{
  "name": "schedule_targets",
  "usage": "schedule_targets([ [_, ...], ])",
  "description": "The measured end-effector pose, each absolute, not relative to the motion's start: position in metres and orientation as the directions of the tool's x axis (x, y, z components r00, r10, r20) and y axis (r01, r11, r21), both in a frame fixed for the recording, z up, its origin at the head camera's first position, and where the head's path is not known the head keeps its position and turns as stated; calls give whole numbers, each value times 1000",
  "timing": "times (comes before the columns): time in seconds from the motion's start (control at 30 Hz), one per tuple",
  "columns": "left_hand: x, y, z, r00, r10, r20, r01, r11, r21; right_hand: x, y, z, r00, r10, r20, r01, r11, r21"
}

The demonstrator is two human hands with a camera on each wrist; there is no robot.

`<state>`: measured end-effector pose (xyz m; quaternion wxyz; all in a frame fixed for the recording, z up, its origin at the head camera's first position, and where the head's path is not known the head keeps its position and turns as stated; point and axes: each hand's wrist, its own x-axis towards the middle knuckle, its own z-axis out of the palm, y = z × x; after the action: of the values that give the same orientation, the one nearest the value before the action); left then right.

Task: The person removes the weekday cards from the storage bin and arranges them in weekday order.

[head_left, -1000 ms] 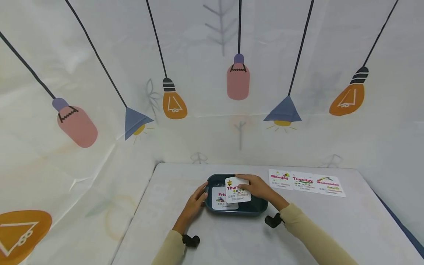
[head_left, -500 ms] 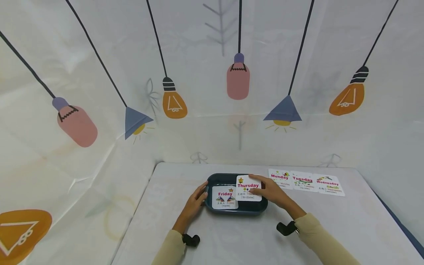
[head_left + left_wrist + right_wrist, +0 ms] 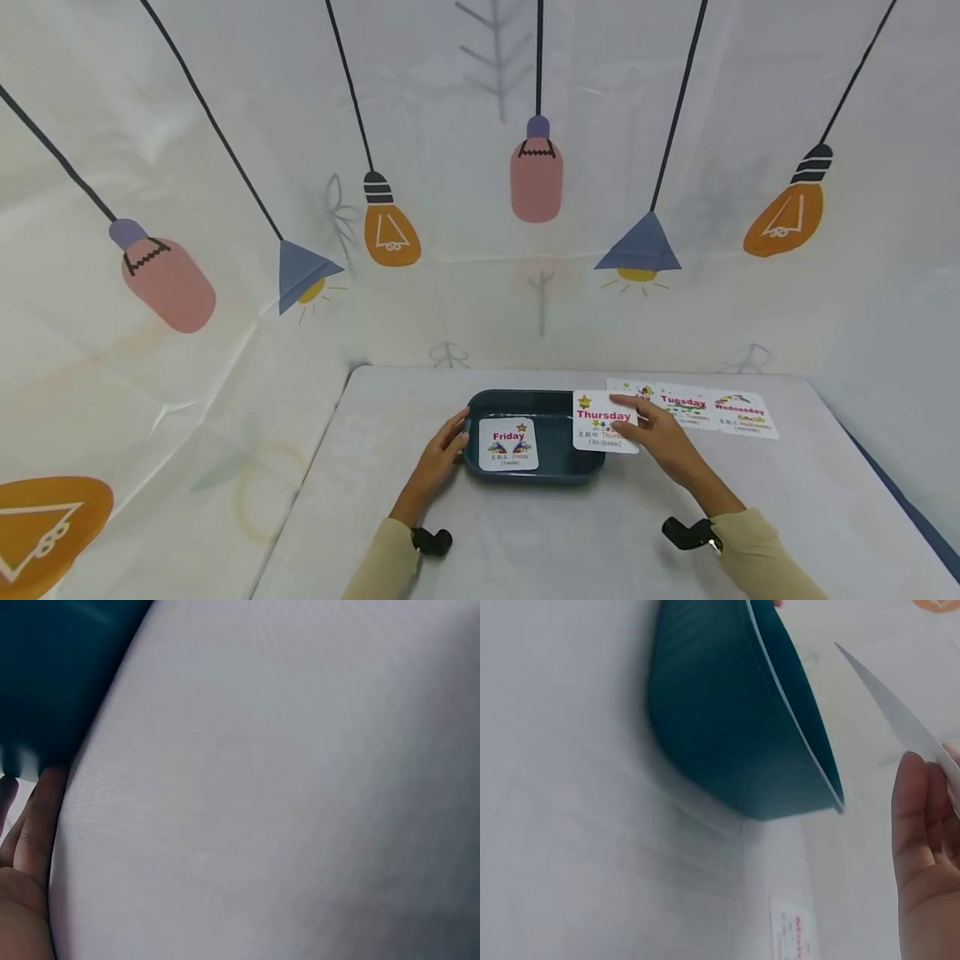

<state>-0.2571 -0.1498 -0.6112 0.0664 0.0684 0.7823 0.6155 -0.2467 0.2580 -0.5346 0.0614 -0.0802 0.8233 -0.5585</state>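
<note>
My right hand [image 3: 663, 442] pinches a white Thursday card [image 3: 592, 425] by its right side, above the right end of a dark teal tray [image 3: 551, 468]. From the right wrist, that card [image 3: 892, 705] appears edge-on between thumb and fingers, raised over the tray's rim. A Friday card [image 3: 509, 457] lies inside the tray toward the left. My left hand [image 3: 435, 462] rests against the tray's left end, thumb and fingers spread along its outside. In the left wrist view, extended fingers [image 3: 37, 825] touch the tray wall [image 3: 52, 682].
Toward the back right of the white table [image 3: 525, 542], the Monday card [image 3: 633, 387], Tuesday card [image 3: 681, 410] and Wednesday card [image 3: 742, 417] lie in a row. The held card and right hand partly cover Monday. Behind rises a white wall sheet [image 3: 465, 308] printed with lamps.
My right hand has carried the Thursday card rightward, from over the Friday card to the tray's right end, uncovering Friday. The left hand and tray have stayed in place.
</note>
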Motion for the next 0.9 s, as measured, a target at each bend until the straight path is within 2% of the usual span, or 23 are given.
schedule_targets([
  [0.23, -258, -151, -612, -982, 189, -26, 19, 230, 973, -240, 282, -542, -992, -118, -36, -7, 346, -938],
  [0.53, -260, -152, -612, -979, 204, -10, 39, 234, 971, -225, 312, -553, -997, -28, -73, 53, 445, -894],
  [0.9, -257, -151, -610, -982, 183, -34, 12, 246, 969, -230, 322, -583, -971, -10, -241, 214, 425, -880],
])
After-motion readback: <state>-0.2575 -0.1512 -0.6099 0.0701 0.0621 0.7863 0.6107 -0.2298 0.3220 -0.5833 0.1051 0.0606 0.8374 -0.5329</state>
